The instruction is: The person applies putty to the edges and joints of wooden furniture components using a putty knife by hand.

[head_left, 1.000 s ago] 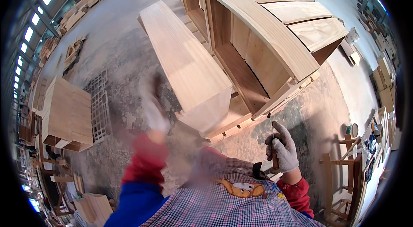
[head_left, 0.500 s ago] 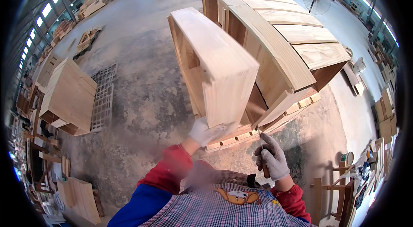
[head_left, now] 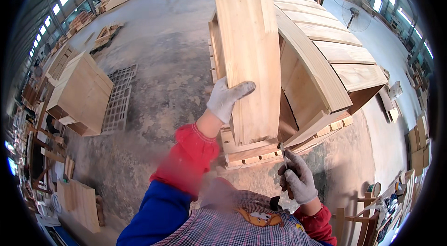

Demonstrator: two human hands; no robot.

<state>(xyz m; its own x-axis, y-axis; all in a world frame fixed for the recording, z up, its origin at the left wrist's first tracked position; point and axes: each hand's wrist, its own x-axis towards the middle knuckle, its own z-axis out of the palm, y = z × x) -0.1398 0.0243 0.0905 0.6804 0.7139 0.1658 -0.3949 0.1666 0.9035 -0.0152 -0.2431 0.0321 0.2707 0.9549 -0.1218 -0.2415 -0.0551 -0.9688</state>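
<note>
A pale wooden drawer-like box (head_left: 253,64) stands upright on a slatted wooden pallet (head_left: 251,156), one long face turned toward me. My left hand (head_left: 228,98), in a white glove, grips its left edge, thumb flat on the face and fingers out of sight behind. Close to the box's lower right corner is my right hand (head_left: 299,178), in a stained white glove. It is closed round a narrow-bladed hand tool (head_left: 284,156), blade up, with a brown handle; its exact kind is unclear. Touching or nearly touching the box on its right is a larger wooden carcass (head_left: 307,59) with open compartments.
Slatted boards (head_left: 333,50) top the carcass. On the left, a wooden cabinet (head_left: 81,94) stands by a grey plastic grid pallet (head_left: 122,99). A standing fan (head_left: 356,11) is at the far right, a wooden stand (head_left: 361,218) at the near right. Two people walk far off.
The box has been turned so its long face points at me. My left hand has shifted from its lower corner up to its left edge. The right hand still holds the tool.
</note>
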